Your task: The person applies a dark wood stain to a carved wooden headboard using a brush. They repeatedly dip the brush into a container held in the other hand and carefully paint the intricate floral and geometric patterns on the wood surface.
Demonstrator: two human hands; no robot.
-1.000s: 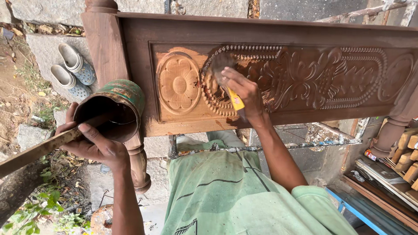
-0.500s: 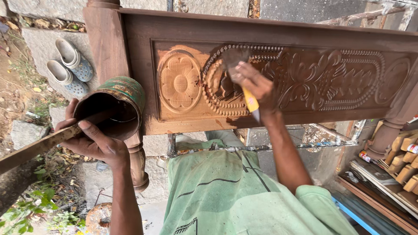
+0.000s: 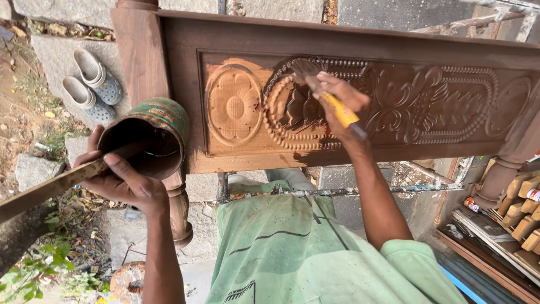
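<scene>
Right hand grips a yellow-handled paintbrush on the carved panel; left hand holds tin and stick, clogs behind.

Both hands closed in grips: left low, right raised, arm extended.

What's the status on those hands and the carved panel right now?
Right hand grips brush on carved panel. Left hand holds can and stick. Nothing blocking.

Matt carved wooden panel; worn, paint-stained metal can
</scene>
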